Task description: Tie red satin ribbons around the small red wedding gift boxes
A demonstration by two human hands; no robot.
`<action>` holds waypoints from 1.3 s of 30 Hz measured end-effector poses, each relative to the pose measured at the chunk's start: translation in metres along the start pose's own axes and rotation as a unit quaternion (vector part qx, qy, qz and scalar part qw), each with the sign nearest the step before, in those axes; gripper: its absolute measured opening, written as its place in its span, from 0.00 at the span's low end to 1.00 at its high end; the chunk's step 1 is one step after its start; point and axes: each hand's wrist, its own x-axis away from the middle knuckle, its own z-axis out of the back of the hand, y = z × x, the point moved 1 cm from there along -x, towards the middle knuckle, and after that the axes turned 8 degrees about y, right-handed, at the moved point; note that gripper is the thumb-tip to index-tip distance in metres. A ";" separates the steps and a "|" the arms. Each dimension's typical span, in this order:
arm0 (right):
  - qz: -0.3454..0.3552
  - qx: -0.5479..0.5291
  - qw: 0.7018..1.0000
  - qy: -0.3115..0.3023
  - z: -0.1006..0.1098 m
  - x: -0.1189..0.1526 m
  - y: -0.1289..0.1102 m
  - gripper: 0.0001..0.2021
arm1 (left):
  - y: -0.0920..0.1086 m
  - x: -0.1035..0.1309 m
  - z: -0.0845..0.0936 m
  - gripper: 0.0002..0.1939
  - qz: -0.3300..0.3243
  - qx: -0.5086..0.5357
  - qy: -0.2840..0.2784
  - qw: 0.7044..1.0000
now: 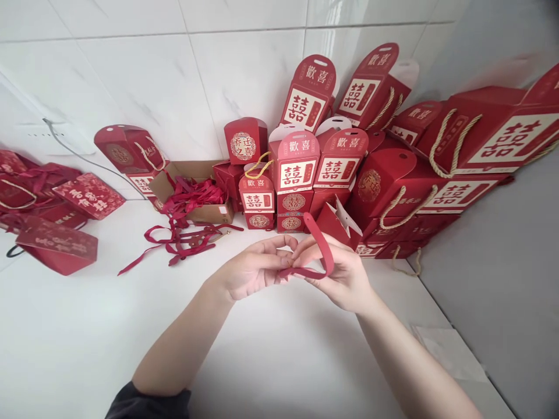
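Both of my hands meet above the white table, pinching one red strap (325, 253) between them. My left hand (257, 267) grips its lower end with thumb and fingers. My right hand (340, 273) holds the same strap close to that end, and its free end curls upward with a small hole near the tip. A tiny gold-coloured bit shows between the fingertips, too small to make out. Just behind my hands lies a pile of red straps and ribbons (187, 244). More of them fill an open cardboard box (218, 213).
Stacked red gift boxes (299, 166) with white labels stand against the tiled wall. Larger boxes with rope handles (489, 128) rise at the right beside a grey panel (502, 262). Red bags and boxes (65, 250) sit at the left, near a grey cable (87, 160).
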 end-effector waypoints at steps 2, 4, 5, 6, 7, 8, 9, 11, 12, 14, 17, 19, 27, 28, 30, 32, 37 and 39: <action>0.023 0.042 0.999 0.009 0.001 0.001 -0.003 0.10 | -0.003 0.003 -0.001 0.07 -0.057 -0.063 0.044 0.995; 0.062 0.103 0.992 0.033 0.002 0.001 -0.008 0.12 | -0.003 0.008 -0.002 0.06 -0.156 -0.168 0.100 0.968; 0.086 0.134 0.986 0.044 0.002 0.001 -0.010 0.12 | -0.002 0.012 -0.003 0.07 -0.204 -0.222 0.122 0.946; 0.111 0.165 0.979 0.053 0.003 0.000 -0.013 0.12 | -0.001 0.016 -0.003 0.08 -0.247 -0.269 0.144 0.920; 0.135 0.195 0.970 0.058 0.003 0.000 -0.014 0.11 | 0.000 0.020 -0.004 0.07 -0.281 -0.305 0.169 0.894; 0.157 0.228 0.959 0.059 0.004 0.001 -0.016 0.11 | 0.001 0.023 -0.005 0.07 -0.307 -0.331 0.195 0.871; 0.178 0.264 0.946 0.063 0.005 0.002 -0.017 0.12 | 0.002 0.026 -0.006 0.08 -0.319 -0.347 0.218 0.855; 0.218 0.344 0.911 0.064 0.006 0.005 -0.017 0.13 | 0.001 0.029 -0.009 0.10 -0.300 -0.361 0.237 0.851; 0.234 0.383 0.892 0.057 0.006 0.007 -0.016 0.14 | 0.000 0.029 -0.011 0.12 -0.274 -0.362 0.227 0.861; 0.254 0.436 0.863 0.028 0.006 0.010 -0.015 0.14 | -0.003 0.028 -0.014 0.14 -0.230 -0.356 0.191 0.885; 0.257 0.444 0.858 -0.012 0.002 0.012 -0.013 0.16 | -0.004 0.026 -0.014 0.12 -0.224 -0.330 0.183 0.898; 0.233 0.412 0.881 -0.008 -0.002 0.011 -0.014 0.17 | -0.003 0.025 -0.013 0.12 -0.229 -0.333 0.198 0.893; 0.120 0.312 0.941 0.046 -0.012 0.010 -0.009 0.14 | -0.007 0.031 -0.013 0.12 -0.260 -0.482 0.263 0.795; 0.116 0.312 0.942 0.043 -0.012 0.010 -0.008 0.13 | -0.008 0.031 -0.014 0.12 -0.269 -0.494 0.269 0.782; 0.114 0.307 0.944 0.045 -0.013 0.010 -0.006 0.12 | -0.009 0.031 -0.015 0.12 -0.278 -0.515 0.272 0.764; 0.110 0.298 0.947 0.049 -0.013 0.010 -0.005 0.11 | -0.010 0.030 -0.015 0.13 -0.284 -0.534 0.271 0.749; 0.119 0.318 0.940 0.044 -0.015 0.009 -0.005 0.10 | -0.013 0.028 -0.015 0.13 -0.313 -0.579 0.277 0.700; 0.114 0.341 0.933 0.017 -0.014 0.009 -0.005 0.08 | -0.015 0.027 -0.015 0.13 -0.322 -0.602 0.274 0.677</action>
